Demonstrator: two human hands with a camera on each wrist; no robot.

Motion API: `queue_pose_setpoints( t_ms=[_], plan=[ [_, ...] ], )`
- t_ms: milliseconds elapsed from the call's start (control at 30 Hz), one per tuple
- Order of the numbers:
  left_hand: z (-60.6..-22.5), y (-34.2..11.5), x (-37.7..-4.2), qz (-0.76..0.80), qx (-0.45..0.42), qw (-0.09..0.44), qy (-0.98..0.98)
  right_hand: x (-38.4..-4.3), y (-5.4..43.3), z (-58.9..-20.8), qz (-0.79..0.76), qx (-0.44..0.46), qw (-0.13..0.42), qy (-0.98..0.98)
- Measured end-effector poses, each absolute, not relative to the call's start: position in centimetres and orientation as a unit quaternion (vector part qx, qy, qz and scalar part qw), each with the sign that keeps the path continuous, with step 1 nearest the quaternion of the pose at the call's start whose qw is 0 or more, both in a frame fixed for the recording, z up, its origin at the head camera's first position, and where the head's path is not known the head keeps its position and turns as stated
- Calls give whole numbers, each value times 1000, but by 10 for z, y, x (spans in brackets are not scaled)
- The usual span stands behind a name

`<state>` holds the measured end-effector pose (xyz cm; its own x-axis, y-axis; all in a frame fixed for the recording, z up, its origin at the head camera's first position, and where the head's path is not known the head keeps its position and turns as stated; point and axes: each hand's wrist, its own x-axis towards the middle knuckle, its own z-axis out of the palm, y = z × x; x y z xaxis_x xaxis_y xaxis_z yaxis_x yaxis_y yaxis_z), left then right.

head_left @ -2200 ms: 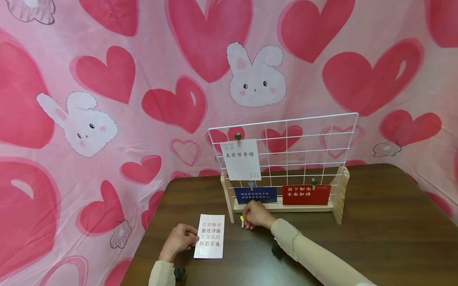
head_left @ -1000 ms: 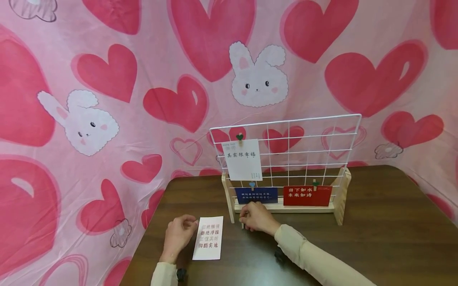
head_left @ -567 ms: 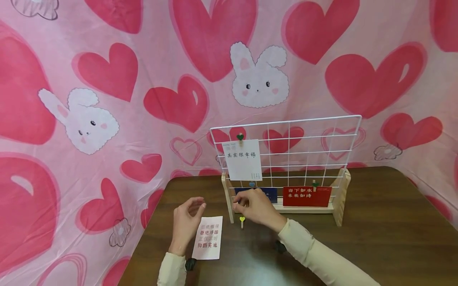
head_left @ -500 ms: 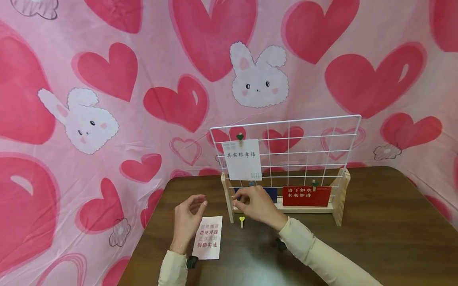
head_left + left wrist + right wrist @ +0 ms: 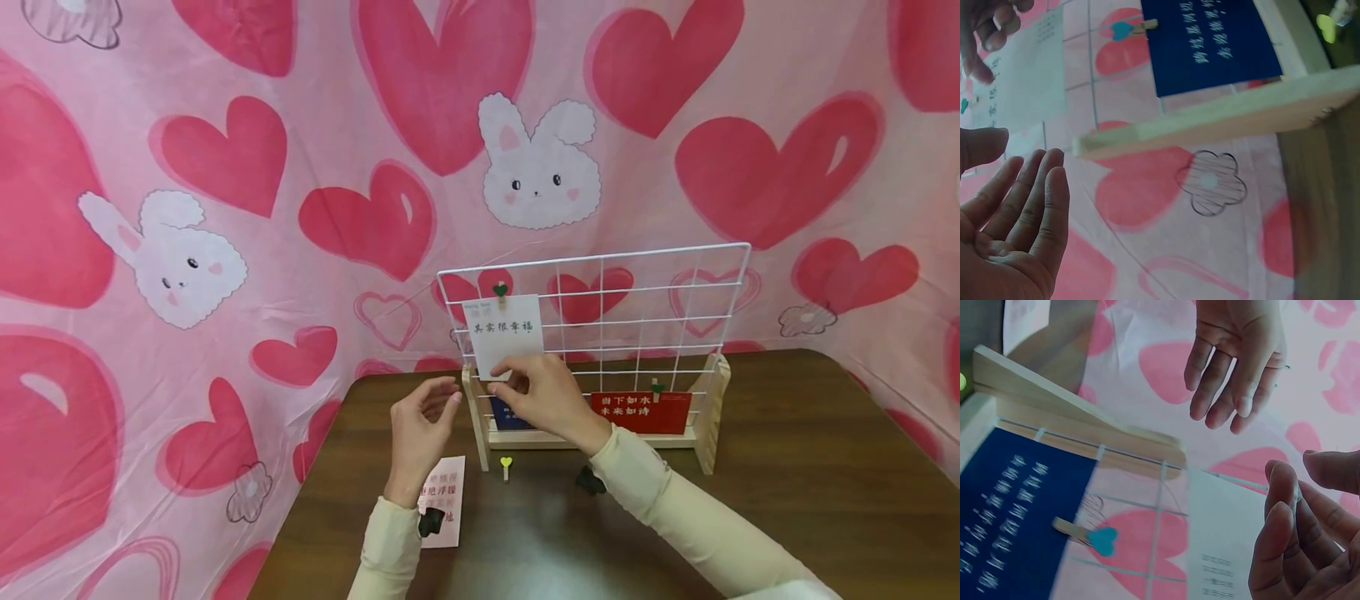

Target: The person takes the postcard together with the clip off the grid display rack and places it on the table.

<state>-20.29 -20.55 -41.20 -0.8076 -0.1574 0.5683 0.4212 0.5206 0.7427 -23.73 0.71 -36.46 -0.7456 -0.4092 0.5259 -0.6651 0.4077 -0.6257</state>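
Observation:
My left hand (image 5: pixel 423 433) is raised above the table beside the rack's left foot, fingers loosely bent and holding nothing. Just right of it my right hand (image 5: pixel 543 396) hovers before the wire grid rack (image 5: pixel 645 321), with a gap between thumb and fingers in the right wrist view. Behind that hand, a white card (image 5: pixel 502 329) hangs from a green heart clothespin (image 5: pixel 500 291). A blue card (image 5: pixel 507 414) is partly hidden; its blue heart clothespin (image 5: pixel 1100 540) shows in the right wrist view. On the table lie a yellow heart clothespin (image 5: pixel 506 468) and a card with red lettering (image 5: pixel 452 533), partly covered by my left wrist.
A red card (image 5: pixel 630 423) with another green heart clothespin (image 5: pixel 657 389) sits at the rack's lower right. Wooden side feet (image 5: pixel 712 417) hold the grid on the brown table (image 5: pixel 787 467). A pink heart-and-rabbit cloth (image 5: pixel 637 183) hangs behind.
My right hand let go of the yellow clothespin, leaving it standing out on the table, and rose toward the white card. My left hand left the red-lettered card and moved up and right.

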Motion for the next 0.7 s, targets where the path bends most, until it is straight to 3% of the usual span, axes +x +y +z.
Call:
queue_pose_setpoints(
  t_ms=[700],
  plan=[
    [-381,-185,-223,-487,-111,331,-801,-252,9,-318,431,355,219,-800]
  ],
)
